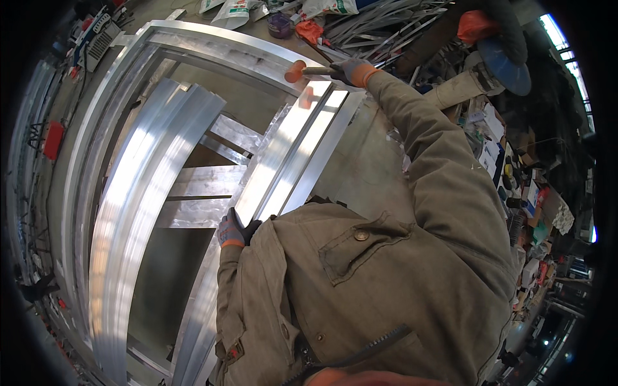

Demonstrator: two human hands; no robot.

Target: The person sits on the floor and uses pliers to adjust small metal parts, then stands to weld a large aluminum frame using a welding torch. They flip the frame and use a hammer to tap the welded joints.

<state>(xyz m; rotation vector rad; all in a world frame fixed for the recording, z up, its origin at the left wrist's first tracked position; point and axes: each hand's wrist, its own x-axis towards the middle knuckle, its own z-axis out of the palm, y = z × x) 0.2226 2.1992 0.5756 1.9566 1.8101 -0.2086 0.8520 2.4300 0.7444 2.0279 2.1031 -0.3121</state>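
Observation:
My right hand, in a grey work glove with an orange cuff, is closed round the handle of a mallet. The mallet's orange head is just beyond the far end of a shiny aluminium profile; whether they touch I cannot tell. At the profile's near end, close to my body, my left hand, gloved alike, grips its edge. This profile rests across a frame of aluminium bars, and a dark groove runs along its length. Left of it lies a second wide bundle of ribbed aluminium profiles.
A large aluminium frame borders the work at the far side and left. Beyond it lie metal strips and white bags. A cluttered bench stands at the right, near a blue disc. A red box is at far left.

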